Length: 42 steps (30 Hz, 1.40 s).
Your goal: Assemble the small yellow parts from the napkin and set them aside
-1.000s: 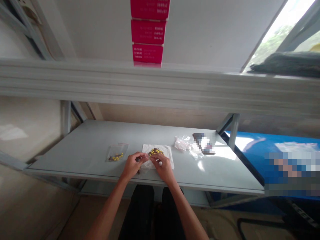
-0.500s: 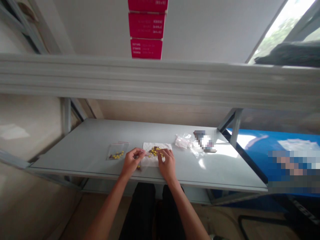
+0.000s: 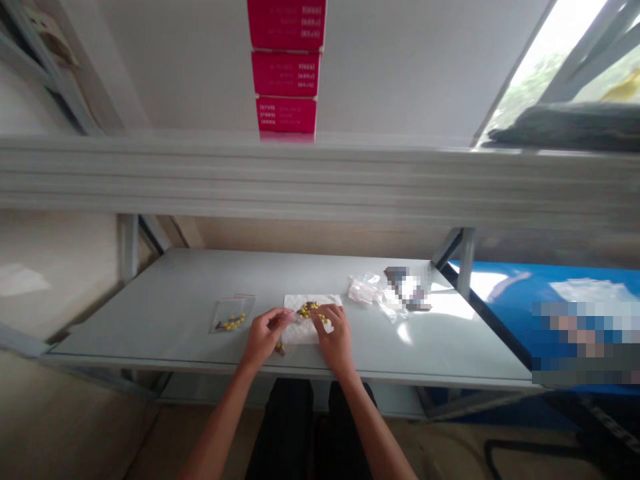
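My left hand point(image 3: 265, 335) pinches the top of a clear zip bag point(image 3: 289, 349) with a reddish edge. A few yellow and brown pieces point(image 3: 280, 347) lie at the bag's lower end. At the right, my right hand point(image 3: 335, 335) is at a small pile of yellow and brown pieces point(image 3: 306, 311), thumb and fingertips drawn together; what they hold is too small to make out. The pile rests on a white sheet point(image 3: 300, 335) between the hands. Another clear zip bag point(image 3: 223, 311), with yellow and brown pieces inside, lies flat left of my left hand.
Crumpled clear plastic bags point(image 3: 367, 290) lie on the grey table point(image 3: 170, 300) to the right, beside a blurred-out item point(image 3: 410, 287). A shelf edge point(image 3: 200, 177) crosses above, carrying stacked red boxes point(image 3: 286, 73). A blue surface point(image 3: 505, 293) adjoins at right.
The view has tilted up slightly, so the table sits lower. My right fingertips have drawn together at the pile. My left hand keeps its pinch on the bag.
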Each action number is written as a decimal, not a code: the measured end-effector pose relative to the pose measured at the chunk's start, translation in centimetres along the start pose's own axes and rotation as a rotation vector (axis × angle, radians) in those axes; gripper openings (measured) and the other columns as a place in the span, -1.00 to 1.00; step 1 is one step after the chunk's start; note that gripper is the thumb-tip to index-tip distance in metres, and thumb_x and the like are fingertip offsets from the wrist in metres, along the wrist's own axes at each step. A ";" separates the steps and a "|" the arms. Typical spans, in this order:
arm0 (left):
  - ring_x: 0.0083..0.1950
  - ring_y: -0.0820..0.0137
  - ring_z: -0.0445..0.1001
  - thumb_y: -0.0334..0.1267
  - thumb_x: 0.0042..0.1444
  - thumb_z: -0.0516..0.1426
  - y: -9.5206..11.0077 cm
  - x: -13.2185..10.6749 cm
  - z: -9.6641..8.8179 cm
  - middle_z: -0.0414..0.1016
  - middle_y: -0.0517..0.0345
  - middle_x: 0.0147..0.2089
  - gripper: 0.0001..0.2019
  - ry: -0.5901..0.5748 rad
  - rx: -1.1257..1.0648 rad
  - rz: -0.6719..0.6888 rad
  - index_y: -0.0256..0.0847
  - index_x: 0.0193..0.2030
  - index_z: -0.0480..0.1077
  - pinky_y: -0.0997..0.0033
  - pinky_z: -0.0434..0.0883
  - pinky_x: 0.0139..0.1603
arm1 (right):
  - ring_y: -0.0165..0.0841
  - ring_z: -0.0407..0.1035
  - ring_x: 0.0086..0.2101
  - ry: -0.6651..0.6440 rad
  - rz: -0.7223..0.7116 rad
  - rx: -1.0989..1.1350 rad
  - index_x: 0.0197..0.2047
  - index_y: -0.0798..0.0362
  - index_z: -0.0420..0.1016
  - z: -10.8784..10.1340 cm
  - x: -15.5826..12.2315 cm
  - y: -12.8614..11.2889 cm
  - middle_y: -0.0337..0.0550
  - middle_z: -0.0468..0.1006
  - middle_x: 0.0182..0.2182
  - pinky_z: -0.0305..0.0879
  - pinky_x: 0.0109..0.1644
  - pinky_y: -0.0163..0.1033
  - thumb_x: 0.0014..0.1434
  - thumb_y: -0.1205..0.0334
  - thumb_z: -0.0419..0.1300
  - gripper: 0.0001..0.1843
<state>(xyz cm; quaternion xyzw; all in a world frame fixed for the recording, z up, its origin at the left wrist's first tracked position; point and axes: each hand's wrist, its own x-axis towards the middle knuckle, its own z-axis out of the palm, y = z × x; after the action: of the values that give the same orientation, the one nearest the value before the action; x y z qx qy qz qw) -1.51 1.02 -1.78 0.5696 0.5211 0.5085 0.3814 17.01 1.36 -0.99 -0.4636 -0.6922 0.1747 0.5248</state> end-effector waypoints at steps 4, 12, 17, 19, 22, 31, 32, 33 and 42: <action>-0.10 0.18 0.59 0.05 0.07 0.26 0.5 -0.1 0.1 0.68 0.04 -0.16 -0.66 -0.053 0.075 0.038 -0.19 -0.21 0.62 0.29 0.48 -0.02 | -0.22 0.44 -0.14 -0.135 -0.012 0.187 -0.23 -0.02 0.61 -0.2 0.1 -0.6 -0.07 0.61 -0.23 0.38 -0.22 -0.21 0.30 0.19 0.20 -0.85; -0.26 0.27 0.59 0.02 0.06 0.28 0.6 -0.3 -0.1 0.66 0.08 -0.29 -0.70 -0.046 0.063 0.046 -0.20 -0.32 0.60 0.39 0.48 -0.20 | -0.22 0.52 -0.16 -0.263 -0.012 0.278 -0.24 -0.03 0.66 0.2 0.0 -0.1 -0.07 0.66 -0.22 0.43 -0.07 -0.14 0.32 0.09 0.20 -0.77; -0.30 0.33 0.57 0.03 0.11 0.25 0.6 -0.3 -0.3 0.64 0.09 -0.30 -0.69 -0.015 0.032 0.044 -0.21 -0.29 0.59 0.46 0.46 -0.29 | -0.22 0.53 -0.17 -0.313 0.053 0.309 -0.13 -0.01 0.66 0.3 -0.2 -0.1 -0.05 0.66 -0.16 0.46 -0.20 -0.21 0.29 0.05 0.21 -0.74; -0.33 0.36 0.55 0.06 0.16 0.20 0.5 -0.3 -0.3 0.63 0.07 -0.28 -0.65 -0.046 -0.011 0.039 -0.22 -0.23 0.57 0.48 0.44 -0.35 | -0.25 0.52 -0.25 -0.248 0.110 0.309 -0.16 0.02 0.65 0.3 -0.3 0.1 -0.06 0.66 -0.23 0.44 -0.26 -0.23 0.26 0.06 0.23 -0.75; -0.38 0.39 0.53 0.07 0.16 0.20 0.4 -0.3 -0.3 0.62 0.06 -0.28 -0.61 -0.080 -0.072 0.014 -0.24 -0.14 0.55 0.49 0.41 -0.40 | -0.31 0.48 -0.34 -0.127 0.161 0.303 -0.22 0.05 0.61 0.3 -0.4 0.4 -0.09 0.64 -0.30 0.42 -0.24 -0.23 0.26 0.09 0.22 -0.78; -0.29 0.35 0.54 0.04 0.15 0.21 0.8 -0.4 -0.3 0.62 0.03 -0.27 -0.64 -0.162 -0.058 0.035 -0.26 -0.19 0.54 0.45 0.44 -0.30 | -0.35 0.47 -0.32 -0.108 0.184 0.437 -0.05 0.01 0.54 0.2 -0.6 0.2 -0.07 0.60 -0.15 0.39 -0.28 -0.26 0.24 0.11 0.25 -0.75; -0.29 0.36 0.53 0.04 0.14 0.22 0.9 -0.4 -0.3 0.62 0.03 -0.25 -0.64 -0.146 -0.051 0.047 -0.25 -0.19 0.55 0.45 0.44 -0.30 | -0.35 0.46 -0.32 -0.131 0.180 0.436 -0.02 0.01 0.54 0.2 -0.6 0.1 -0.06 0.61 -0.14 0.39 -0.29 -0.26 0.24 0.10 0.25 -0.73; -0.32 0.38 0.52 0.04 0.13 0.23 0.9 -0.3 -0.3 0.61 0.04 -0.26 -0.65 -0.137 -0.050 0.049 -0.25 -0.19 0.55 0.46 0.43 -0.32 | -0.35 0.46 -0.33 -0.139 0.178 0.429 -0.01 0.00 0.54 0.2 -0.6 0.1 -0.07 0.61 -0.14 0.39 -0.29 -0.26 0.24 0.09 0.25 -0.71; -0.56 0.50 0.39 0.00 0.08 0.28 1.1 -0.6 -0.5 0.56 0.13 -0.39 -0.64 -0.224 -0.145 -0.042 -0.24 -0.14 0.47 0.56 0.26 -0.61 | -0.34 0.46 -0.36 -0.013 0.248 0.459 -0.03 0.01 0.54 0.7 -1.0 0.4 -0.03 0.62 -0.12 0.36 -0.41 -0.29 0.23 0.00 0.24 -0.67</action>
<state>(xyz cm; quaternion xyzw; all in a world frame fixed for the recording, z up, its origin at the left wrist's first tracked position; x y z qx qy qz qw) -1.71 0.19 -0.77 0.5829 0.4489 0.4699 0.4877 16.55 0.89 -2.11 -0.4123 -0.5757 0.3933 0.5865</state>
